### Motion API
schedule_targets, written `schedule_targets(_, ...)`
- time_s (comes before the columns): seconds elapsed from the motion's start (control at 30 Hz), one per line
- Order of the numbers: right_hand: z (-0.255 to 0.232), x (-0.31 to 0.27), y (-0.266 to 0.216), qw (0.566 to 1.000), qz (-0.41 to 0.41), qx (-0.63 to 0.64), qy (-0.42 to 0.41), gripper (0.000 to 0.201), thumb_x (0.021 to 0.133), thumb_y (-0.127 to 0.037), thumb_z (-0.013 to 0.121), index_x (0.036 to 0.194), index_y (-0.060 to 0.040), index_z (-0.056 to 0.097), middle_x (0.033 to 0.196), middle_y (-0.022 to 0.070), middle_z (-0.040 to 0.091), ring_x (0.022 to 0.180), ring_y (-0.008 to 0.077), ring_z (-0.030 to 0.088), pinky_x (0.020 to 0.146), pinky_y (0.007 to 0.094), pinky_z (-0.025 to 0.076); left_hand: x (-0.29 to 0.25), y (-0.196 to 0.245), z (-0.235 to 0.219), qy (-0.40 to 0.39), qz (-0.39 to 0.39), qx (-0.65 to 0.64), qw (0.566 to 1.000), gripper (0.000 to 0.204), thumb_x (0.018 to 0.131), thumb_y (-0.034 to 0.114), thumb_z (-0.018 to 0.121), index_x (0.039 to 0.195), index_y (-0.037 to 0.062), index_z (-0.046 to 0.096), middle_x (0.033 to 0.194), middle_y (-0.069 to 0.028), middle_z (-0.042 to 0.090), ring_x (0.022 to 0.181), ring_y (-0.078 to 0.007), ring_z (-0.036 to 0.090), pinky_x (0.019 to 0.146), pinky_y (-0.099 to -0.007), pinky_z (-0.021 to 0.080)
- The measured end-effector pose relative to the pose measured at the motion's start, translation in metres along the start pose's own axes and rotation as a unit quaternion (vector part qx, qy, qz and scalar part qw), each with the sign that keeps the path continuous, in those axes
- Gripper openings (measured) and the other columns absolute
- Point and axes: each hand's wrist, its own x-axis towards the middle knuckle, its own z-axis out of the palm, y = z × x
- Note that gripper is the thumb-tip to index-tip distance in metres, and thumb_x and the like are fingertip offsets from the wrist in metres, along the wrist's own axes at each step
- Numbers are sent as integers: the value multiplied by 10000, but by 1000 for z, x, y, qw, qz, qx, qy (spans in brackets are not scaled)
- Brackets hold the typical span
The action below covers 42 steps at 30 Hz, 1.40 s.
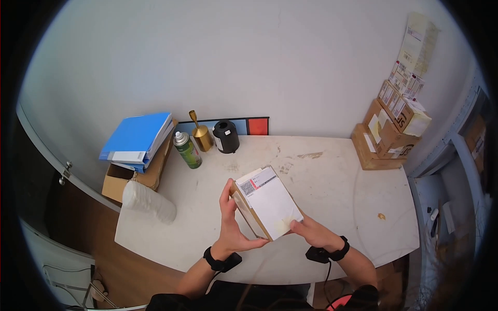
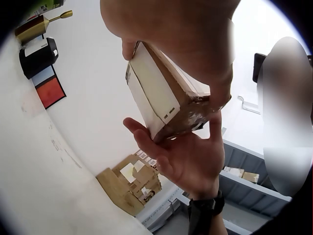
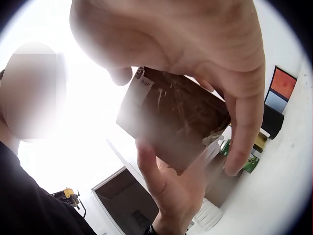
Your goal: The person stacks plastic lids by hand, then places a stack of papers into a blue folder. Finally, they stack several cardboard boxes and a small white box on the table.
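Observation:
A small cardboard box (image 1: pixel 272 205) is held tilted above the white table (image 1: pixel 332 202) by both hands. Its upper face carries a white shipping label with a QR code and a red mark. My left hand (image 1: pixel 231 230) grips the box's left side, thumb at the near lower corner and fingers at the upper left edge. At the lower right corner my right hand (image 1: pixel 317 233) holds on, its thumb pressing the label and its other fingers underneath. Clear tape crosses a brown side of the box (image 3: pixel 178 117) in the right wrist view.
Blue binders (image 1: pixel 140 135) lie on an open carton at the left, beside a white wrapped roll (image 1: pixel 148 202). A green spray can (image 1: pixel 187 150), a brass-coloured object (image 1: pixel 202 137) and a black cylinder (image 1: pixel 225 137) stand at the back. Cardboard boxes (image 1: pixel 386 137) are stacked at the right.

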Motion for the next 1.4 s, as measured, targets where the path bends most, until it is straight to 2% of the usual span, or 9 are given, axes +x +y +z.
schedule_targets(0.13, -6, 9, 24, 986, -36, 129, 102, 777, 1003, -289, 673, 1621, -52, 267, 1550, 137, 415, 1355, 233, 498, 1074, 405, 477, 4, 9, -16, -92, -70, 40, 993, 1470, 613, 450, 1000, 1661, 266, -15, 1703, -264, 48, 1575, -434, 171, 1210, -616, 290)
schedule_targets(0.17, -8, 6, 14, 984, -100, -14, 144, 790, 961, -290, 721, 1595, -52, 315, 1528, 143, 428, 1340, 249, 507, 1063, 402, 480, 7, 12, -17, -96, -81, -41, 991, 1472, 641, 459, 990, 1659, 224, -47, 1715, -240, 53, 1574, -416, 186, 1213, -601, 292)
schedule_targets(0.33, 4, -20, -30, 759, -262, -531, 271, 863, 729, -242, 916, 1467, -74, 502, 1418, 180, 481, 1269, 366, 525, 1026, 418, 495, 17, 17, -13, -54, -215, -274, 936, 1363, 721, 316, 947, 1661, 170, -28, 1719, -211, 101, 1557, -408, 252, 1206, -584, 325)
schedule_targets(0.53, -11, -37, -41, 629, -353, -650, 238, 887, 638, -197, 933, 1425, -112, 534, 1425, 206, 477, 1271, 426, 515, 1015, 485, 514, 37, 13, 1, -139, -177, -237, 945, 1314, 742, 291, 944, 1664, 164, 18, 1713, -203, 147, 1529, -369, 324, 1213, -541, 329)
schedule_targets(0.73, -28, -59, -50, 640, -363, -611, 293, 1004, 666, -203, 960, 1493, -89, 402, 1446, 234, 456, 1301, 412, 507, 1030, 481, 491, 69, 20, 15, -228, -215, -258, 914, 1199, 756, 196, 921, 1657, 109, 135, 1709, -185, 168, 1552, -362, 286, 1208, -532, 359)
schedule_targets(0.83, -44, -68, -58, 737, -335, -541, 230, 1044, 682, -175, 956, 1526, -88, 349, 1497, 255, 421, 1367, 408, 479, 1036, 487, 498, 88, 27, 23, -265, -187, -199, 925, 1210, 733, 157, 930, 1658, 99, 152, 1703, -181, 198, 1555, -335, 291, 1214, -510, 356)
schedule_targets(1.03, -66, -80, -70, 806, -295, -473, 197, 1051, 707, -153, 944, 1550, -70, 320, 1535, 203, 412, 1363, 360, 531, 1057, 445, 530, 124, 35, 39, -285, -117, -126, 943, 1265, 685, 125, 956, 1663, 98, 154, 1690, -169, 264, 1557, -318, 297, 1211, -501, 352)
schedule_targets(1.2, -93, -91, -60, 912, -195, -302, 196, 1123, 693, -116, 947, 1592, -81, 276, 1563, 163, 396, 1464, 297, 411, 1162, 462, 427, 126, 33, 58, -295, -112, -94, 944, 1312, 645, 158, 988, 1665, 108, 164, 1658, -167, 319, 1511, -304, 371, 1197, -484, 360)
schedule_targets(1.4, -130, -98, -39, 940, -235, -116, 219, 1005, 820, -241, 848, 1614, -79, 254, 1527, 138, 430, 1464, 275, 399, 1207, 428, 315, 121, 33, 87, -198, -300, -341, 869, 1091, 867, 553, 769, 1661, 96, 177, 1619, -191, 364, 1472, -326, 412, 1172, -480, 390)
